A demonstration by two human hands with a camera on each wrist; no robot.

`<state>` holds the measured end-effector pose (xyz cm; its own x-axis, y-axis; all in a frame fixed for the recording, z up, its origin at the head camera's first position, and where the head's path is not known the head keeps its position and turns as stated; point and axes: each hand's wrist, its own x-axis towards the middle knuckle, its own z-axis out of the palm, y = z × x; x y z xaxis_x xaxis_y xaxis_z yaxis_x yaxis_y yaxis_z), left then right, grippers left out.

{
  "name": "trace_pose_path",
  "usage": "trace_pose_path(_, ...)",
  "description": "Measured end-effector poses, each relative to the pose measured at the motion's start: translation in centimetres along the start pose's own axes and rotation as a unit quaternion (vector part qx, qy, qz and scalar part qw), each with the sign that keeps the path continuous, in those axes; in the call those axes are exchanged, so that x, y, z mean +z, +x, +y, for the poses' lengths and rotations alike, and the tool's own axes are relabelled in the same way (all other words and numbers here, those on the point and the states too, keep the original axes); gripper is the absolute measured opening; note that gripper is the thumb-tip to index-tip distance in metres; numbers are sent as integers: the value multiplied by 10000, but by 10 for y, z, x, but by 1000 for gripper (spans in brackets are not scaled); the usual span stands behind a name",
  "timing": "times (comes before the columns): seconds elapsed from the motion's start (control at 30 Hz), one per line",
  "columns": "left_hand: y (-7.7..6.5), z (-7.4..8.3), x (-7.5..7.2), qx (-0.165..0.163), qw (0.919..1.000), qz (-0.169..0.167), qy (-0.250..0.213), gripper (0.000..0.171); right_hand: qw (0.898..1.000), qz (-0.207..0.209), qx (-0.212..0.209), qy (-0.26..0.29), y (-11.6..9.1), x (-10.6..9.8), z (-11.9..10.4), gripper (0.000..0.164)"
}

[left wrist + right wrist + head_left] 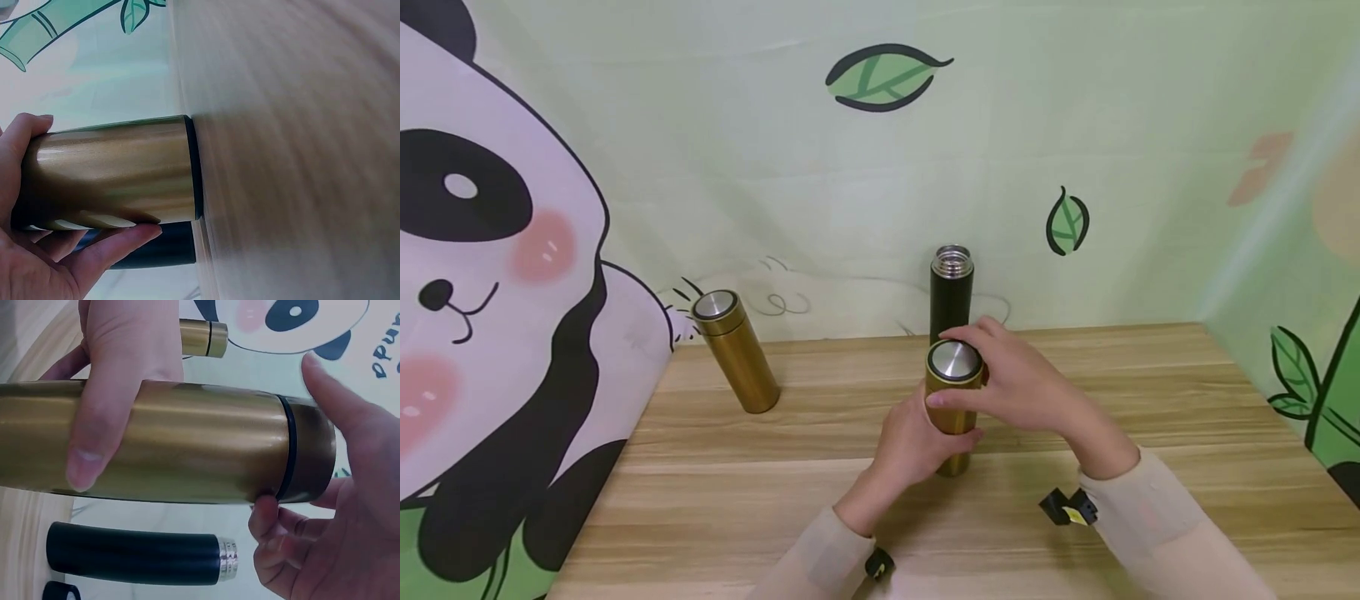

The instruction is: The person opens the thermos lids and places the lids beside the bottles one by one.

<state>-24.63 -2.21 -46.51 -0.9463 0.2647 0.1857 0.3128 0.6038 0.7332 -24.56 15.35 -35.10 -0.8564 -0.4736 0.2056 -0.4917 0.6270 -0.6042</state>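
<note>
A gold thermos flask [953, 402] with a silver-topped lid [955, 361] stands upright near the middle of the table. My left hand [910, 437] grips its body, the thumb across the front in the right wrist view. Up at the lid, my right hand [1026, 379] holds the rim between thumb and fingers. A dark ring [289, 449] shows between lid and body. Just behind stands a black thermos flask [951, 300] without a lid, its metal neck bare; the held flask and my right hand hide its lower part in the head view.
A second gold flask [737, 358], lid on, stands at the back left of the wooden table [700, 500]. In the right wrist view a small black cap [61, 591] lies near the black flask. A printed backdrop [760, 167] rises behind the table.
</note>
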Motion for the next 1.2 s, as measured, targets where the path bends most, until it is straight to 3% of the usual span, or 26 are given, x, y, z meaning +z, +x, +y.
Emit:
trace_pose_path(0.27,-1,0,-1,-140,9998,-64,-119,76,9942,26,246,-1050,7,2,-16,76)
trace_pose_path(0.53,-2,0,0,-229,9997,-69,-55,70,9786,167,658,-1942,13,5,-33,65)
trace_pose_path(0.73,-3,-1,0,-279,9995,-29,-170,67,9637,260,743,-2551,17,9,-41,68)
trace_pose_path(0.87,-4,0,-1,-262,9995,-13,-178,68,9607,388,637,-2674,18,12,-41,64)
trace_pose_path(1.2,-3,1,-2,-315,9994,-19,-118,69,9674,439,457,-2450,18,12,-34,58)
